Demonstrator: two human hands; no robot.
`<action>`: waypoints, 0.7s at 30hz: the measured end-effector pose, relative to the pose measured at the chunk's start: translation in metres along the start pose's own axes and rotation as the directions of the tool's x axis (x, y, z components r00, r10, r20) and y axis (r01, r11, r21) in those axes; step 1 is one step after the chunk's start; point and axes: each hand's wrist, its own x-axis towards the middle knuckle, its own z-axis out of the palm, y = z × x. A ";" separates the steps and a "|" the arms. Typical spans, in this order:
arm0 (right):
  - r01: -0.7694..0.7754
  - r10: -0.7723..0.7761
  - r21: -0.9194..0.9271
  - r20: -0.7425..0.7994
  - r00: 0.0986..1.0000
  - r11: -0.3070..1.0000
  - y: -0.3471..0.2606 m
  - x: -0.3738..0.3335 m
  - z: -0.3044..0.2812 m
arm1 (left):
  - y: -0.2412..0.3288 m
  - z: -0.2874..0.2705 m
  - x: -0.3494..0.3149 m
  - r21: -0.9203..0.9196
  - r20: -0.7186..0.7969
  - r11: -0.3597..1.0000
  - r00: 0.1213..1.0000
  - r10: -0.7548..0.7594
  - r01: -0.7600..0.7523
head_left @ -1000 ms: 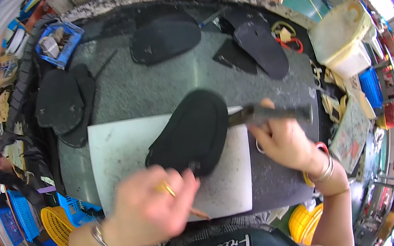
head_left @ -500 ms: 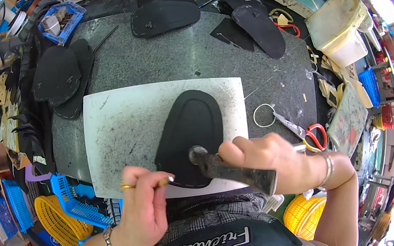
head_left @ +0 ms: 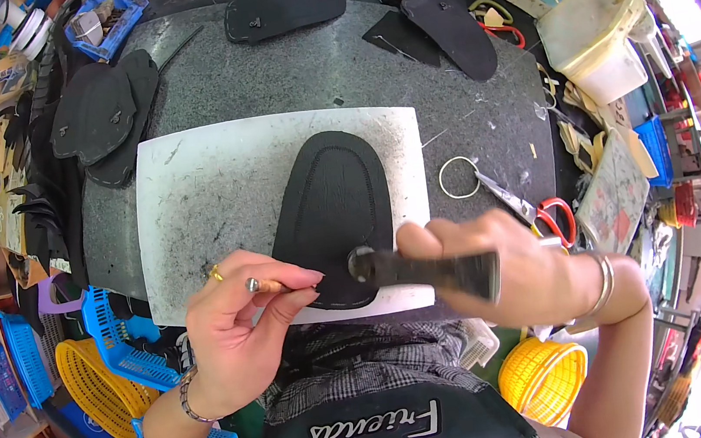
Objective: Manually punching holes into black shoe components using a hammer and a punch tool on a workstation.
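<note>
The right hand (head_left: 518, 264) is closed around the dark handle of a hammer (head_left: 426, 266), whose round head sits over the lower end of a black, rounded leather piece (head_left: 333, 208). The left hand (head_left: 236, 320) pinches a small metal-tipped punch (head_left: 261, 286) between thumb and fingertips, just beside the leather's lower left edge. The leather piece lies flat on a white cutting board (head_left: 207, 193) at the near edge of the grey bench (head_left: 349, 61). To the right of the board lie a thin ring (head_left: 457, 178) and red-handled scissors (head_left: 533, 210). More black cut pieces (head_left: 97, 114) are stacked at the bench's left edge and far side.
</note>
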 end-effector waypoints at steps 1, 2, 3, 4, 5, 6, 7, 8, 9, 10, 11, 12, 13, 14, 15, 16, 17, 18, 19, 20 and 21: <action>0.001 -0.001 -0.021 -0.006 1.000 1.000 0.003 0.001 -0.004 | -0.001 0.002 -0.002 -0.019 0.018 1.000 1.000 -0.014 0.014; 0.013 -0.013 -0.041 -0.008 1.000 0.999 0.007 0.002 -0.009 | -0.002 0.005 -0.006 -0.035 0.024 0.999 0.999 -0.030 0.031; -0.019 0.015 -0.052 -0.074 0.997 0.998 0.009 0.000 -0.013 | -0.004 0.008 -0.009 -0.034 0.020 0.999 0.999 -0.030 0.030; -0.039 0.016 -0.148 -0.154 0.988 0.988 0.010 0.000 -0.011 | -0.007 0.010 -0.013 0.003 0.029 1.000 0.999 -0.024 0.024; -0.052 0.028 -0.129 -0.182 0.983 0.990 0.009 -0.003 -0.014 | -0.010 0.012 -0.016 0.038 0.040 0.999 0.999 -0.021 0.019; -0.065 0.041 -0.108 -0.209 0.977 0.992 0.007 -0.005 -0.016 | -0.016 0.013 -0.017 0.038 0.037 0.999 0.999 -0.025 0.024; -0.061 0.039 -0.105 -0.205 0.978 0.993 0.007 -0.006 -0.015 | -0.021 0.013 -0.016 0.024 0.057 0.998 0.997 -0.058 0.056; -0.097 0.070 -0.137 -0.190 0.979 0.986 0.006 -0.010 -0.015 | -0.026 0.013 -0.010 0.002 0.092 0.996 0.992 -0.085 0.085; -0.118 0.090 -0.164 -0.173 0.981 0.979 0.008 -0.011 -0.014 | -0.025 0.010 -0.001 -0.100 0.094 0.977 0.979 -0.181 0.190; -0.117 0.090 -0.160 -0.168 0.982 0.980 0.009 -0.010 -0.012 | -0.022 0.004 0.010 -0.099 0.093 0.975 0.978 -0.188 0.196; -0.108 0.077 -0.167 -0.181 0.980 0.980 0.010 -0.010 -0.012 | -0.016 -0.003 0.020 -0.094 0.163 0.952 0.948 -0.272 0.290; -0.100 0.066 -0.174 -0.193 0.979 0.980 0.009 -0.010 -0.010 | -0.013 -0.007 0.027 -0.085 0.232 0.920 0.906 -0.354 0.382; -0.094 0.061 -0.168 -0.188 0.980 0.981 0.010 -0.009 -0.008 | -0.013 -0.008 0.029 -0.108 0.199 0.931 0.925 -0.324 0.350; -0.081 0.048 -0.159 -0.199 0.979 0.984 0.011 -0.009 -0.006 | -0.009 -0.006 0.030 -0.106 0.205 0.929 0.922 -0.328 0.354; -0.067 0.034 -0.149 -0.212 0.977 0.986 0.012 -0.009 -0.003 | -0.002 -0.003 0.029 -0.125 0.182 0.952 0.950 -0.255 0.280; -0.072 0.040 -0.145 -0.212 0.976 0.987 0.012 -0.009 -0.001 | 0.002 0.000 0.029 -0.142 0.159 0.969 0.971 -0.180 0.203; -0.091 0.065 -0.138 -0.178 0.982 0.986 0.014 -0.009 0.001 | 0.002 0.002 0.026 -0.139 0.157 0.969 0.970 -0.183 0.206; -0.110 0.091 -0.134 -0.145 0.985 0.985 0.015 -0.009 0.003 | 0.002 0.005 0.024 -0.107 0.160 0.985 0.980 -0.118 0.136; -0.115 0.095 -0.137 -0.147 0.985 0.984 0.016 -0.010 0.006 | 0.001 0.006 0.023 -0.075 0.166 0.995 0.985 -0.050 0.063; -0.110 0.089 -0.137 -0.147 0.985 0.984 0.017 -0.011 0.007 | -0.001 0.008 0.023 -0.073 0.161 0.995 0.986 -0.050 0.062; -0.100 0.082 -0.115 -0.151 0.985 0.988 0.017 -0.011 0.008 | -0.004 0.009 0.024 -0.095 0.072 0.995 0.997 -0.018 0.025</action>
